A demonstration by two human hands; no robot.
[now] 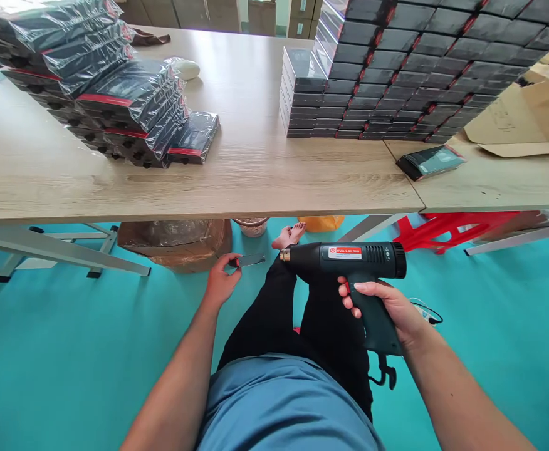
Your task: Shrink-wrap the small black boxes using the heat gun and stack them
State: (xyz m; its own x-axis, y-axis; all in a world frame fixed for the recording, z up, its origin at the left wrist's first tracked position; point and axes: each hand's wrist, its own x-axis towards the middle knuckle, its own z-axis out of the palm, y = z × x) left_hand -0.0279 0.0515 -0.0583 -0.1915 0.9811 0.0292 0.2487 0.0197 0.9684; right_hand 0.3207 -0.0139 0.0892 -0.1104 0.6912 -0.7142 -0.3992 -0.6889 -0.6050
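Observation:
Wrapped round the grip of a dark heat gun (368, 263) is my right hand (390, 307), with fingers by its red trigger. The gun's metal nozzle points left, toward a small flat box (252, 260) seen nearly edge-on. My left hand (224, 279) pinches that box at its left end, just below the table's front edge. A short gap separates nozzle and box. Stacks of film-wrapped black boxes (133, 94) stand on the table at the left, one single box (193, 138) beside them.
A tall block of black boxes (378, 75) stands on the wooden table (256, 181). One loose box (430, 163) lies near an opened carton (514, 119) at the right. Under the table are a brown carton (175, 250), a bin (252, 227) and a red stool (448, 230).

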